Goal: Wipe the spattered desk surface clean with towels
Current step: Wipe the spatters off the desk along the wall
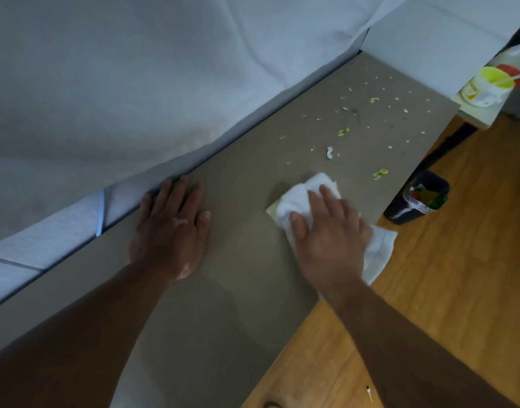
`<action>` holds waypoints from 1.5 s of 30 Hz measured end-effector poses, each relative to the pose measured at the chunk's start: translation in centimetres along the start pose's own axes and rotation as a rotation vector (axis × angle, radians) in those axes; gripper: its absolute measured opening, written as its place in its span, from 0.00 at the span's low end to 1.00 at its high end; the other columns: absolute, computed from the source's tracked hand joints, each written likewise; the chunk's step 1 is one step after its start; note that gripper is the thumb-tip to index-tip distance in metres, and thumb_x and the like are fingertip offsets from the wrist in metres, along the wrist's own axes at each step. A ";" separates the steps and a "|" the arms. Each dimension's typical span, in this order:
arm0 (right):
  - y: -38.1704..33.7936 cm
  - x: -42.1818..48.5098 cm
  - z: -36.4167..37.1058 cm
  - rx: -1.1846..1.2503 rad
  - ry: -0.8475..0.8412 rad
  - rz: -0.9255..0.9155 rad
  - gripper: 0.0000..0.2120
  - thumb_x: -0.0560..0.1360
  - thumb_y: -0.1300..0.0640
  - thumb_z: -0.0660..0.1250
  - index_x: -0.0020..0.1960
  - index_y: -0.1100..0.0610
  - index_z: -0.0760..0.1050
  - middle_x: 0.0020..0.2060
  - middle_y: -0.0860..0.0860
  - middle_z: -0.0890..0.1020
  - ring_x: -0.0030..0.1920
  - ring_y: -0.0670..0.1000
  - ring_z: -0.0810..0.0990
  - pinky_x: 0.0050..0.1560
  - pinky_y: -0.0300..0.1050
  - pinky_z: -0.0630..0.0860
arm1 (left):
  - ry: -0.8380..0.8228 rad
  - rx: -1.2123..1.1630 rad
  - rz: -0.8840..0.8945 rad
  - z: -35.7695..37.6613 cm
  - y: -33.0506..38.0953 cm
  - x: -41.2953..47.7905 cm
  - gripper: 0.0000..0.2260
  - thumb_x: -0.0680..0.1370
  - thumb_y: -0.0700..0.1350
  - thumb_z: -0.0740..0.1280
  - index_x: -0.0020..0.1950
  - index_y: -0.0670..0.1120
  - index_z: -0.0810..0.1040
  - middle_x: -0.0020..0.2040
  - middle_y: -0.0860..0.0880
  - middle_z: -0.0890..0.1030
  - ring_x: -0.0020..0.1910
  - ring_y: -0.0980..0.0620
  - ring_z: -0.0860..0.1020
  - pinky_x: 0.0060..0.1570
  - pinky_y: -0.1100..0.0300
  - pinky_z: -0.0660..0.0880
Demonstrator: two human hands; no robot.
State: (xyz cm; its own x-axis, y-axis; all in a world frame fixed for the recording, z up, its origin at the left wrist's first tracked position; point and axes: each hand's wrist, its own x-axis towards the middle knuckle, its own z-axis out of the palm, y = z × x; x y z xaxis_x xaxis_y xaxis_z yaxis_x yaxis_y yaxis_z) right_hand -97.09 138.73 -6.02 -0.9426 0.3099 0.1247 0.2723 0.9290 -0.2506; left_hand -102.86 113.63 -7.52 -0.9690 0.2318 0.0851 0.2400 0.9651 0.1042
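Both my hands are down on the bench (223, 304). My left hand (173, 228) lies flat on the grey-brown top, palm down, fingers straight and slightly spread, the fingertips reaching the back edge where a white sheet (105, 83) hangs. My right hand (329, 234) presses on a white towel (300, 192), fingers close to straight and a little apart, thumb out to the side on the cloth. It pins the towel rather than pinching it. The towel is bunched under my fingers and thumb. One loose corner sticks out from beneath the outer side of my right hand, past the front edge of the bench and over the wood floor (459, 290). My hands are well apart.

Beyond my right fingertips the bench is spattered with small white flecks and a few yellow-green bits (380, 173), the nearest just ahead of the towel. A crumpled white scrap (330, 152) lies a little farther off. To the right of my right hand, on the floor beside the bench end, stands a dark bin (417, 198) with a liner and coloured rubbish inside. Far beyond that hand, a white cup (485, 86) with a yellow lid sits on a pale ledge.
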 end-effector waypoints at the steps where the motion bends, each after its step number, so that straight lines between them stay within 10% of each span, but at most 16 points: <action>1: -1.0 -1.8 0.1 -0.005 -0.002 -0.039 0.27 0.81 0.38 0.54 0.74 0.49 0.71 0.76 0.49 0.72 0.71 0.61 0.70 0.67 0.66 0.67 | 0.004 -0.004 -0.004 0.0 0.1 0.1 0.29 0.83 0.57 0.46 0.80 0.45 0.65 0.80 0.42 0.65 0.80 0.40 0.61 0.77 0.41 0.59; 9: -3.6 0.8 1.3 0.029 -0.093 -0.420 0.24 0.81 0.37 0.57 0.73 0.46 0.72 0.76 0.46 0.72 0.72 0.56 0.70 0.67 0.64 0.68 | 0.051 -0.056 0.045 0.5 1.4 2.8 0.26 0.84 0.50 0.51 0.76 0.39 0.70 0.77 0.38 0.70 0.77 0.39 0.67 0.76 0.40 0.62; 22: -4.3 19.2 2.4 0.037 -0.133 -0.133 0.23 0.82 0.39 0.54 0.74 0.47 0.69 0.77 0.47 0.67 0.74 0.59 0.65 0.69 0.60 0.61 | 0.090 -0.078 0.086 1.1 2.2 5.0 0.26 0.84 0.51 0.50 0.77 0.40 0.70 0.77 0.41 0.71 0.76 0.41 0.69 0.77 0.46 0.63; 36: -0.6 6.1 0.6 0.040 -0.090 -0.416 0.25 0.80 0.36 0.57 0.72 0.45 0.73 0.75 0.47 0.73 0.70 0.56 0.72 0.66 0.60 0.68 | -0.163 -0.016 -0.008 0.0 2.7 5.7 0.33 0.80 0.62 0.47 0.82 0.47 0.62 0.81 0.47 0.65 0.74 0.41 0.72 0.68 0.42 0.73; 45: -1.8 16.2 2.3 0.003 -0.105 -0.278 0.26 0.81 0.36 0.56 0.76 0.44 0.69 0.78 0.47 0.68 0.74 0.58 0.68 0.68 0.61 0.65 | -0.241 0.016 -0.044 -0.3 3.0 6.1 0.36 0.77 0.68 0.40 0.84 0.56 0.50 0.84 0.54 0.57 0.77 0.46 0.67 0.70 0.46 0.71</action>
State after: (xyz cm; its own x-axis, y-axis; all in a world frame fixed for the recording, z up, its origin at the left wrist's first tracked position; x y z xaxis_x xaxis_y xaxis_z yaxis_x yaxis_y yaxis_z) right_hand -113.31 141.65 -5.76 -0.9958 0.0210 0.0893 0.0004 0.9746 -0.2239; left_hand -108.02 117.87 -6.42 -0.9648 0.2098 -0.1587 0.1981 0.9764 0.0864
